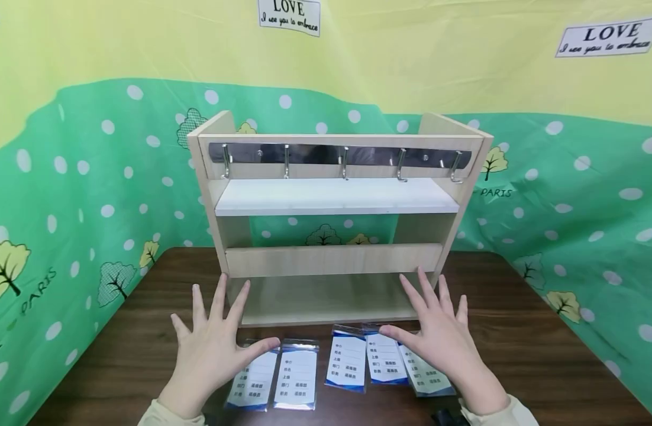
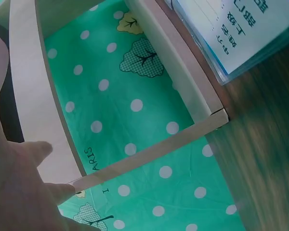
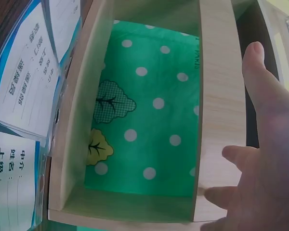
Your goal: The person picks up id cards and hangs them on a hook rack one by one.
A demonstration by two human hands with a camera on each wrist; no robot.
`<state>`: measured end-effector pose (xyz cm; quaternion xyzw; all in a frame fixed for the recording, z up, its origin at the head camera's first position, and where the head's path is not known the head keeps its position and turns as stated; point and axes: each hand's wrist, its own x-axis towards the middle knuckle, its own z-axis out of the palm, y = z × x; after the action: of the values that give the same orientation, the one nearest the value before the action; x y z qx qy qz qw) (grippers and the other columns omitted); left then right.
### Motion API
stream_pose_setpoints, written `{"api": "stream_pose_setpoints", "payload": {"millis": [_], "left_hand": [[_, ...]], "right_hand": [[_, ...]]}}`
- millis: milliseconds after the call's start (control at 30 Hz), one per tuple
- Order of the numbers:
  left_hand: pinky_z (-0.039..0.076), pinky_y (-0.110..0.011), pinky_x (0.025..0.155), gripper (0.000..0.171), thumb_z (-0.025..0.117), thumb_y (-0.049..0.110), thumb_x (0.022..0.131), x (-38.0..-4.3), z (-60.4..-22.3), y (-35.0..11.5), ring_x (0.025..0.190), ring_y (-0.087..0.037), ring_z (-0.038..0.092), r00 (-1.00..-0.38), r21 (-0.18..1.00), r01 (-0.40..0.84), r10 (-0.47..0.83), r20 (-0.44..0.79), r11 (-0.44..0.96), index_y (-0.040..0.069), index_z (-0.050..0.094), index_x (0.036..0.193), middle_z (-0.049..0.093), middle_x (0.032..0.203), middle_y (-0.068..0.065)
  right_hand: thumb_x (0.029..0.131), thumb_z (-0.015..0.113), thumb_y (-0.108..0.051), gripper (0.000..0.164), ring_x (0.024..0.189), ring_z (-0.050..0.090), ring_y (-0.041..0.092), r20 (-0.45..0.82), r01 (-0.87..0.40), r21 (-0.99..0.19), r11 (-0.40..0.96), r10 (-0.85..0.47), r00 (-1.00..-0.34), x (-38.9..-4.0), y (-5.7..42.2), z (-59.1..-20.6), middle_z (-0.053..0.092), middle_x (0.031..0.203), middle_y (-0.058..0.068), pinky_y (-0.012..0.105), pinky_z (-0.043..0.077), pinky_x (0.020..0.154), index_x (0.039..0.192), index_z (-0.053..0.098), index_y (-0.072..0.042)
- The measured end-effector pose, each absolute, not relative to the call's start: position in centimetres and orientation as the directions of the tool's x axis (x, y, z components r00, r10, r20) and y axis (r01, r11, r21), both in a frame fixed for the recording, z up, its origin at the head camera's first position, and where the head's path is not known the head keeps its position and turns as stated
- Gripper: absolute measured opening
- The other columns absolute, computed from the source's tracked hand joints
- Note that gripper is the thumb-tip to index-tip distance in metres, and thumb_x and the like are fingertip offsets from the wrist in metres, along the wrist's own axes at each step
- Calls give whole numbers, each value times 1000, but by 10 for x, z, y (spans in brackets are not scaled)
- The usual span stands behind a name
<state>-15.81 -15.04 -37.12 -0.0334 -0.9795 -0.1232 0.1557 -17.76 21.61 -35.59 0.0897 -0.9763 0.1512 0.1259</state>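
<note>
Both hands are held with fingers spread and hold nothing. My left hand [image 1: 214, 349] is in front of the lower left corner of a small wooden shelf rack [image 1: 333, 260], its thumb overlapping one clear-sleeved name badge [image 1: 257, 381] in the head view. A second badge [image 1: 296, 376] lies right beside that one. On the other side, my right hand [image 1: 445, 343] is before the rack's lower right corner, partly covering a badge [image 1: 427, 376]. Two more badges [image 1: 346, 361] lie to its left. In the wrist views, fingers of the left hand [image 2: 19, 178] and right hand [image 3: 269, 130] overlap the rack's front board [image 3: 221, 96].
Across the rack's top runs a shiny metal strip [image 1: 315, 154] with several hooks [image 1: 286, 163]. Below it is a white shelf [image 1: 336, 196]. The rack stands on a dark wooden table [image 1: 517, 331] before a green and yellow patterned cloth [image 1: 118, 130]. A black object [image 1: 448, 417] is near the right sleeve.
</note>
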Motion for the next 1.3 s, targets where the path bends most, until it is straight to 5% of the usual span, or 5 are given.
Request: {"api": "stream_pose_setpoints", "payload": {"millis": [500, 833, 1100, 1300], "left_hand": [[15, -74, 111, 106, 61, 78, 76, -159, -356, -164, 149, -51, 6, -920, 304, 204, 76, 384, 930, 23, 21, 159, 15, 165, -17], [28, -73, 106, 104, 67, 70, 79, -162, -349, -172, 146, -50, 20, -867, 302, 255, 79, 492, 919, 12, 28, 156, 29, 159, -20], [33, -72, 103, 91, 69, 58, 84, -166, -337, -177, 144, -47, 28, -810, 331, 298, 53, 584, 896, 9, 34, 153, 38, 154, -18], [33, -70, 104, 83, 68, 53, 88, -172, -326, -181, 142, -44, 31, -778, 329, 323, 51, 626, 888, 9, 37, 151, 40, 152, -18]], "right_hand": [[89, 59, -62, 83, 138, 34, 51, 175, -174, -414, 894, -110, -978, -170, 232, -347, 38, 153, 26, 75, 31, 100, 150, 41, -8], [97, 54, -52, 69, 126, 50, 48, 94, -112, -568, 816, -71, -993, -176, 257, -362, 53, 139, 28, 61, 46, 96, 140, 49, 2], [98, 52, -52, 67, 131, 45, 51, -60, 6, -640, 768, -41, -997, -191, 277, -382, 52, 140, 29, 63, 43, 99, 137, 52, 2], [97, 58, -44, 63, 100, 65, 31, -108, 69, -709, 702, -11, -994, -200, 288, -398, 57, 131, 31, 43, 57, 80, 134, 52, 7]]}}
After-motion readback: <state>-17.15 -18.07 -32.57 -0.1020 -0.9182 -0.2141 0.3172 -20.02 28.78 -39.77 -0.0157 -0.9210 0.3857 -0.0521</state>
